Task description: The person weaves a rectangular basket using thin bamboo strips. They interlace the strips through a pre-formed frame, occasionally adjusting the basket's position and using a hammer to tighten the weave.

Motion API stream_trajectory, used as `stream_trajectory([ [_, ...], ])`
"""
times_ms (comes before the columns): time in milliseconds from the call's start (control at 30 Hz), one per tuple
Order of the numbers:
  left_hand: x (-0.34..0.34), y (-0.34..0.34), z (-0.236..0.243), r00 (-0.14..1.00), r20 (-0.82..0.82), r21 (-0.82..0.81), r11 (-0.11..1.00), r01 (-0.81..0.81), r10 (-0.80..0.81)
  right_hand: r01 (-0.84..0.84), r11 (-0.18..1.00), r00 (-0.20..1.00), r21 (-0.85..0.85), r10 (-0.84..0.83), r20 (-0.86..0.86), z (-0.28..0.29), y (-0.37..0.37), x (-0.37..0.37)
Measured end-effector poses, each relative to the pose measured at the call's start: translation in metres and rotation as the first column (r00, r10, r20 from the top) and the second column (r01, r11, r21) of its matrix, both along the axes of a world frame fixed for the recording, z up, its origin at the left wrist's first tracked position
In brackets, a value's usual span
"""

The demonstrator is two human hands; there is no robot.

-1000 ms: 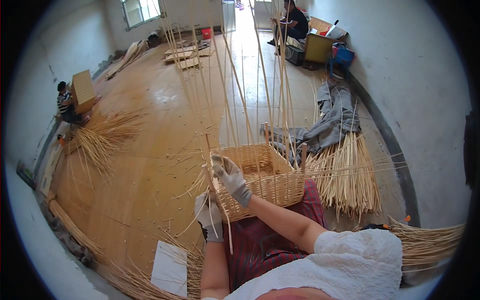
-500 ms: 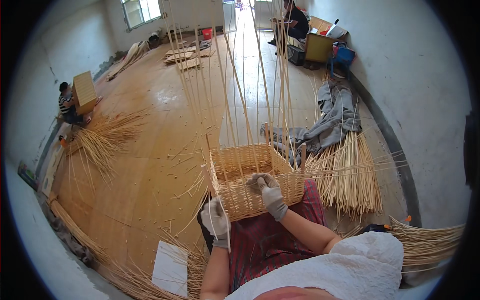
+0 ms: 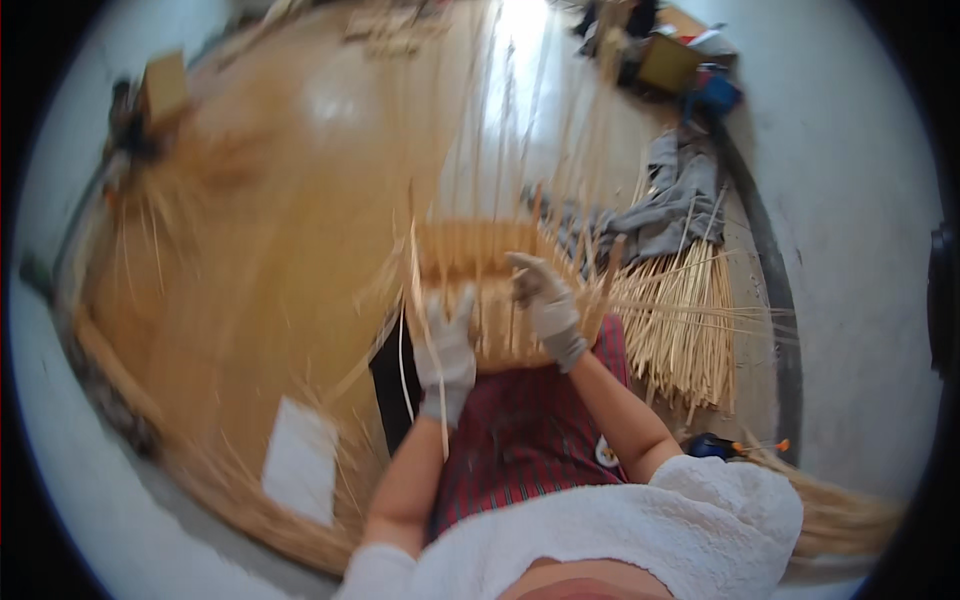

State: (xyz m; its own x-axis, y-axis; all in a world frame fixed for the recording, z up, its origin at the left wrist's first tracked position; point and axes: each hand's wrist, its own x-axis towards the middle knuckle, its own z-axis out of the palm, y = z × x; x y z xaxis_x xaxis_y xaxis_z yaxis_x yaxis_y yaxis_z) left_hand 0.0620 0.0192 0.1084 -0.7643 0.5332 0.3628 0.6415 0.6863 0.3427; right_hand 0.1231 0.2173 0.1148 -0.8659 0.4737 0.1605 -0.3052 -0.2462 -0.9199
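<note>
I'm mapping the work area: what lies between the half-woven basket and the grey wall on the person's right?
In the head view, a bundle of cut reeds lies on the floor between the basket and the wall, fanned out beside the basket.

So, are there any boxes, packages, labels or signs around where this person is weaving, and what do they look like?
Cardboard box: far left on the floor, brown, blocky, blurred.
Box or crate: top right by the wall, brownish yellow, squarish.
Blue container: just right of that box, small and dark blue.
White sheet: flat on the floor at lower left, rectangular, plain white as far as can be seen.
No signs or screens show.
</note>
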Motion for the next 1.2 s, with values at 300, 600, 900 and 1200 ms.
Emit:
stream_trajectory([
  [300,-0.012,-0.03,-0.032,0.959,0.283,0.857,0.442,-0.263,0.023,0.083,0.406,0.994,0.91,-0.099,-0.046,0.037,-0.09,0.071],
  [600,-0.043,-0.026,-0.026,0.862,0.427,0.861,0.414,-0.297,-0.271,0.152,0.295,0.979,0.943,0.09,-0.185,0.049,-0.151,0.002],
  [900,-0.106,-0.061,0.016,0.393,0.633,0.722,0.692,0.013,-0.667,-0.007,0.988,0.996,0.157,-0.007,0.084,0.01,-0.068,0.035],
  [1200,-0.086,-0.043,0.004,0.494,0.653,0.729,0.654,-0.204,-0.574,0.35,0.599,0.933,0.72,-0.292,-0.211,0.05,-0.063,-0.063],
])
